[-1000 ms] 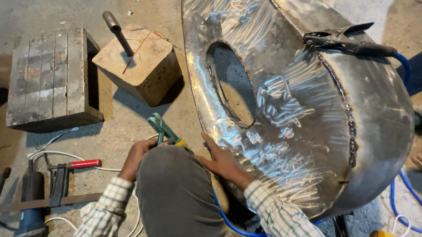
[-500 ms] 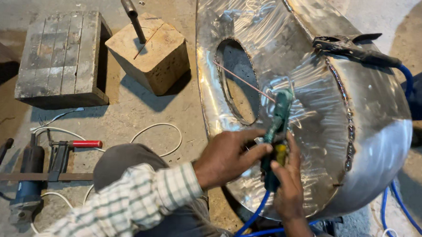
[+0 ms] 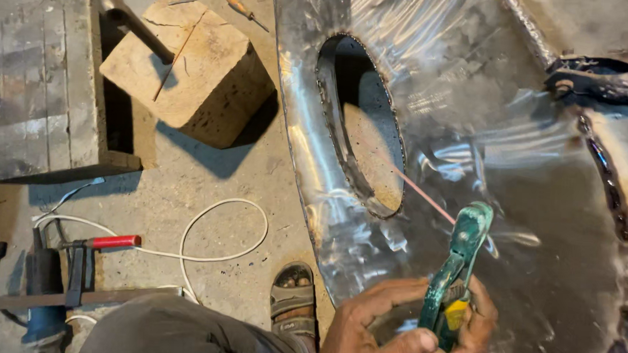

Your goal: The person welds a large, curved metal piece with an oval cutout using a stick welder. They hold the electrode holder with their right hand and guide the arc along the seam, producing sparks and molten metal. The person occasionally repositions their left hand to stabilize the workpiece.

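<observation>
Both hands, the left hand (image 3: 378,327) and the right hand (image 3: 473,332), grasp a green electrode holder (image 3: 458,271) low in front of the steel tank (image 3: 513,150). Its welding rod (image 3: 422,195) points toward the oval opening (image 3: 362,122) in the tank.

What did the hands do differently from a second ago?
Both hands came up off the floor, where the green holder lay, and took hold of it. The left hand and right hand now grip it together, its thin rod pointing toward the oval hole in the shiny metal tank. The wooden block, white cable and tank stayed put.
</observation>
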